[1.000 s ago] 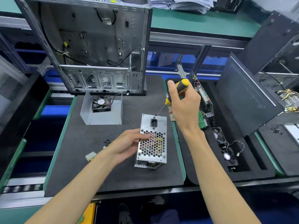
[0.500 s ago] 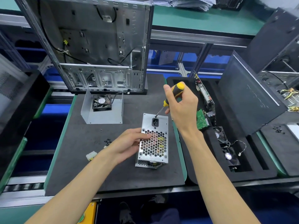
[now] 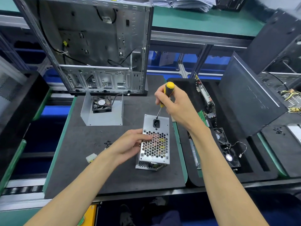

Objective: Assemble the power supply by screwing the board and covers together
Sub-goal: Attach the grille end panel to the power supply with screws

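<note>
A silver power supply box (image 3: pixel 154 142) with a honeycomb grille and a black socket lies on the dark foam mat (image 3: pixel 81 160). My left hand (image 3: pixel 128 145) holds its left side, thumb on the grille. My right hand (image 3: pixel 175 105) grips a yellow-and-black screwdriver (image 3: pixel 166 95), its tip set on the top face just above the socket. A bent silver cover with a black fan (image 3: pixel 101 110) stands on the mat behind. A few black screws (image 3: pixel 107 142) lie left of my left hand.
An open computer case (image 3: pixel 97 46) stands at the back of the mat. A white connector (image 3: pixel 90 158) lies near my left forearm. To the right, a black foam tray (image 3: pixel 254 168) holds circuit boards, fans and a dark panel (image 3: pixel 249 97).
My right hand has shifted the screwdriver slightly, its handle now more upright over the socket end. The left hand stays on the box.
</note>
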Tool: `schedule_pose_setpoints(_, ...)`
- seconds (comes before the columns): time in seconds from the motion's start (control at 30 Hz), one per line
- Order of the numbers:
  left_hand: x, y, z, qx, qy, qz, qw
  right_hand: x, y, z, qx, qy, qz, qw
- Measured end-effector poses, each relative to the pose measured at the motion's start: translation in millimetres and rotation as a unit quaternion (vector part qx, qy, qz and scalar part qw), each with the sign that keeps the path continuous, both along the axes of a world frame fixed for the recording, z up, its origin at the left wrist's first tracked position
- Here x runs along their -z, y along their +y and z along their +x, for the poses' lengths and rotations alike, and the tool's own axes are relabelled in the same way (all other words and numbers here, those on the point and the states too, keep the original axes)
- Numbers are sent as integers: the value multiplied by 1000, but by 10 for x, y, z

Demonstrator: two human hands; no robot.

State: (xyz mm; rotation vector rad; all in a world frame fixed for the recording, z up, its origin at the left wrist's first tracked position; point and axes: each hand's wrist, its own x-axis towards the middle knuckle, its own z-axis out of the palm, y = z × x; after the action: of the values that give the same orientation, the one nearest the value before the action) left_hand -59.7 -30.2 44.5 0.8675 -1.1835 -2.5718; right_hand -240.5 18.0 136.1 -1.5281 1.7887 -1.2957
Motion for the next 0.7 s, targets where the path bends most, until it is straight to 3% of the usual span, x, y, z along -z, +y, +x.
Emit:
schedule_pose_setpoints(0.13,-3,0,-3,2,2,-2,1000,6,24,-9,-19,-17,38,999)
schedule_pose_setpoints(0.57,-38,12,-61,-6,-4,-10,1000,202,77,40,37,26,-39,998)
schedule_pose_setpoints(0.7,-50,47,-70,-9,-18,-29,999,207,83,71,94,-12,-61,994)
